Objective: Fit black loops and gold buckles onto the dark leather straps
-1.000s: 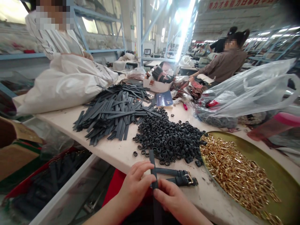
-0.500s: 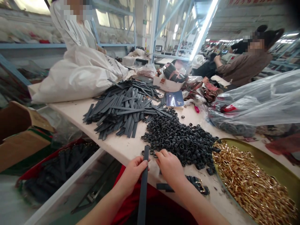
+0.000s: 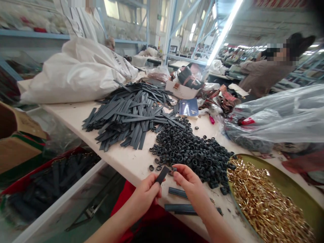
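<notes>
My left hand (image 3: 146, 193) is closed on a dark strap (image 3: 162, 174), whose flat end points up and to the right. Between thumb and forefinger, my right hand (image 3: 188, 182) pinches a small black strap loop (image 3: 174, 169), just right of the strap's end and apart from it. A heap of black loops (image 3: 192, 152) lies beyond my hands, with a few loose ones at its near edge. Partly under my right forearm are dark strap pieces (image 3: 178, 208) on the table; the forearm hides most of a buckle there.
A large pile of dark straps (image 3: 134, 114) covers the table's left part. On the right stands a round tray (image 3: 280, 172) of gold metal buckles. A white sack (image 3: 76, 74), a blue booklet (image 3: 188, 107) and clear plastic (image 3: 283, 111) surround them. Two people are beyond.
My right hand has lifted a loop from the heap's near edge. The strap in my left hand has tilted to the right, its end now near the loop. The view has shifted slightly.
</notes>
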The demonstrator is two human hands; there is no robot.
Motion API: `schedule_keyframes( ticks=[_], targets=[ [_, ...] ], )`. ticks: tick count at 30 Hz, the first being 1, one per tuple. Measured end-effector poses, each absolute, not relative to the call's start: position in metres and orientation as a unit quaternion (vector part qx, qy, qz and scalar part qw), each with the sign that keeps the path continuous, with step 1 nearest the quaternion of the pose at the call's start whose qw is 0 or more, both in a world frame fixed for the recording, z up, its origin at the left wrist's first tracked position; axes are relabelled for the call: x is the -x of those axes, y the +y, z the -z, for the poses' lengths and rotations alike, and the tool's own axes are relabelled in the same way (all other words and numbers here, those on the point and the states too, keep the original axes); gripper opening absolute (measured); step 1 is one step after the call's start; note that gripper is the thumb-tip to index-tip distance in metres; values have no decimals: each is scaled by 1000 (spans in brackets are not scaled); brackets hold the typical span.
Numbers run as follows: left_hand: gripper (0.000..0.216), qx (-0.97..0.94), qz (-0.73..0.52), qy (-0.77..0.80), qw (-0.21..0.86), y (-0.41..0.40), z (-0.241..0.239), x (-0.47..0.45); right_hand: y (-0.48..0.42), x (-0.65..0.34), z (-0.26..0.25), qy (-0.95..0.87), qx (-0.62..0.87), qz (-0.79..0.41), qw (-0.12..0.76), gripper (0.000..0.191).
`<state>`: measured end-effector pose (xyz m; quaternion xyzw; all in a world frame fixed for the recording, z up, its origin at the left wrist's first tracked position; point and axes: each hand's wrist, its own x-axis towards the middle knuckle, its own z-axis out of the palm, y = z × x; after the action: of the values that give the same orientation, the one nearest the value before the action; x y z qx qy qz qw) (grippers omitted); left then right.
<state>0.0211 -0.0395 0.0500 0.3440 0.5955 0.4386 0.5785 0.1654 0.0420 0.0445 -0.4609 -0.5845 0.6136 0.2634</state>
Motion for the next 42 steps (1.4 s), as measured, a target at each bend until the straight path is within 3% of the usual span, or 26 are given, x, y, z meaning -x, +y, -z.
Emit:
schedule_keyframes(
  ticks=[3, 7, 14, 29, 37, 42],
  targets=[
    [29, -384, -407, 594, 579, -38, -52, -31, 33, -177, -49, -422, 445, -731, 300, 34],
    [30, -380, -364, 581, 621, -42, -62, -42, 24, -190, -53, -321, 424, -785, 316, 32],
    [24, -210, -351, 490, 770, -48, -81, -60, 14, -211, -54, -338, 419, -791, 290, 33],
    [26, -11, -390, 320, 863, -49, -63, -58, 1, -225, -45, -352, 452, -760, 307, 26],
    [26, -8, -392, 360, 846, -47, -47, -49, 3, -212, -40, -278, 483, -761, 332, 29],
    [32, -235, -430, 490, 721, -44, -47, -53, 2, -206, -43, -268, 468, -774, 331, 39]
  ],
)
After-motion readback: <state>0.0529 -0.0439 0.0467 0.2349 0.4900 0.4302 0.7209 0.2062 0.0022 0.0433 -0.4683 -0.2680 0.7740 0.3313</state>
